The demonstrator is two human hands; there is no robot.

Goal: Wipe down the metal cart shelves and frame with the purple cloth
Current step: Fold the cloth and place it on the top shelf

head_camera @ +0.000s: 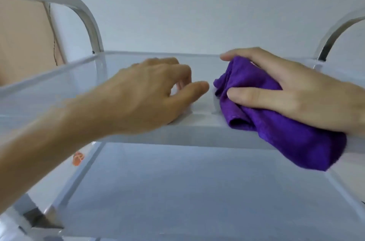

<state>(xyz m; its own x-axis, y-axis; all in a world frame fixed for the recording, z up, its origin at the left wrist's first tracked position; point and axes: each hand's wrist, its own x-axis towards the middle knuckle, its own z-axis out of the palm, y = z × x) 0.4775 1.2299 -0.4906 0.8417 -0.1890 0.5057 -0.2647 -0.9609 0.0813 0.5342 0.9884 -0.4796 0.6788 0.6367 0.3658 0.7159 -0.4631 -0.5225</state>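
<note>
A smooth, pale metal cart (197, 134) fills the frame, its flat near rim running across the middle as a broad, matte band. Beyond that rim lies the upper shelf (138, 63), a shallow tray with thin raised edges; below it, in the lower half of the frame, the lower shelf (167, 191) shows as a wide, dull grey sheet. Two rounded tubular frame bars curve up, one at the upper left (87, 15) and one at the far right (333, 37), both shiny with dark reflections.

The purple cloth (276, 122), soft, fuzzy and bunched into thick folds, sits at centre right, draped over the near rim with its lower end hanging down past it. The right hand (296, 90) lies on top of the cloth, thumb and fingers wrapped around the bunched fabric and pressing it onto the rim. The left hand (154, 90), at centre, rests its heel on the same rim just beside the cloth, holding nothing, fingers loosely curled with the thumb apart from them.

A small orange blurred mark (78, 158) shows at lower left. Behind is a plain pale wall (197, 4).
</note>
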